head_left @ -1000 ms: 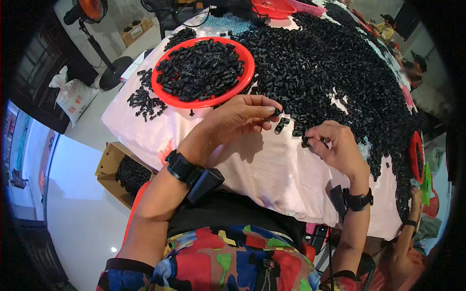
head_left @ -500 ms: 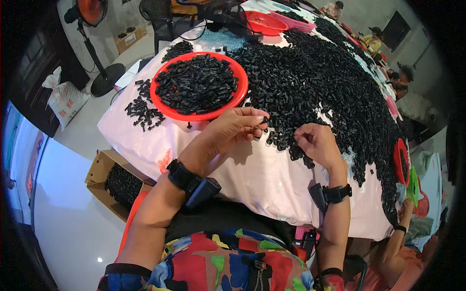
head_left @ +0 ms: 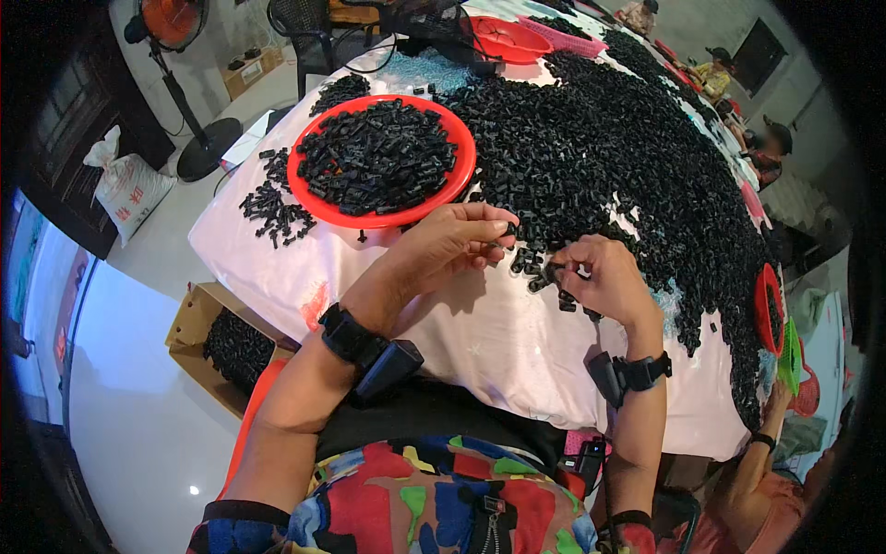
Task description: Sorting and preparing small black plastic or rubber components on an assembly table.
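My left hand (head_left: 461, 238) pinches a small black plastic part (head_left: 511, 229) between thumb and fingers, just in front of the red basin. At the near edge of a wide pile of black plastic parts (head_left: 600, 138), my right hand (head_left: 595, 270) has its thumb and fingertips closed on another dark piece (head_left: 556, 271); its exact shape is partly hidden by the fingers. Behind my left hand, the round red basin (head_left: 305, 198) is heaped with similar black parts. A few loose pieces lie close to my right fingertips.
Pink-white cloth (head_left: 480, 355) covers the table. Loose parts (head_left: 277, 208) are scattered left of the basin. An open cardboard box (head_left: 198, 323) of black parts stands at the lower left. A co-worker's arm (head_left: 771, 415) reaches in at right; other people sit along the far side.
My right hand's fingers have closed around a dark piece at the pile's edge. The left hand keeps its pinch, and the whole view has shifted slightly.
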Tool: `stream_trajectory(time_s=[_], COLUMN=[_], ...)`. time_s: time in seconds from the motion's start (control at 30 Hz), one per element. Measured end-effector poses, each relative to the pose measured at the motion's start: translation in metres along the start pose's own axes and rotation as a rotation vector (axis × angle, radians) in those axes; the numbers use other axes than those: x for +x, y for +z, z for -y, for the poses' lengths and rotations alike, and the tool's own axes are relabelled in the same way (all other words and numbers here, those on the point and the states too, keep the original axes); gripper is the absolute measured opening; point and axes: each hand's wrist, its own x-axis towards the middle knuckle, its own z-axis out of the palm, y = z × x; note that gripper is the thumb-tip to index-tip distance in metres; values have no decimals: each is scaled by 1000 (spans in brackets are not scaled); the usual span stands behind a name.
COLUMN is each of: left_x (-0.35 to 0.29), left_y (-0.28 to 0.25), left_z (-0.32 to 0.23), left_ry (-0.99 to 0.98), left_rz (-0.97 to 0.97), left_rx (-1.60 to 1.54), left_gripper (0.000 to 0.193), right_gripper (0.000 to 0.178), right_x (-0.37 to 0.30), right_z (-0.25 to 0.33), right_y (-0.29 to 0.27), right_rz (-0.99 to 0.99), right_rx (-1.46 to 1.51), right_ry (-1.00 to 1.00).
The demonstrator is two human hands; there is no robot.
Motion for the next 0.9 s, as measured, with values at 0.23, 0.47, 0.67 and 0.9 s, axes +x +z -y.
stream_trajectory(time_s=[0.23,0.47,0.67,0.9], left_x=[1,0,-9,-8], left_y=[4,2,12,20], left_z=[0,-1,-1,1], left_ry=[26,7,58,22], left_rz=[3,9,17,111], left_rx=[31,8,45,-31], left_gripper=[29,33,32,28], right_gripper=[17,19,12,11], right_x=[7,14,17,12], right_z=[-14,2,12,-7], right_y=[12,19,21,25], right_rz=[-144,-166,-35,-259], right_rx=[67,-136,-142,579], right_ry=[-48,-232,-74,-15])
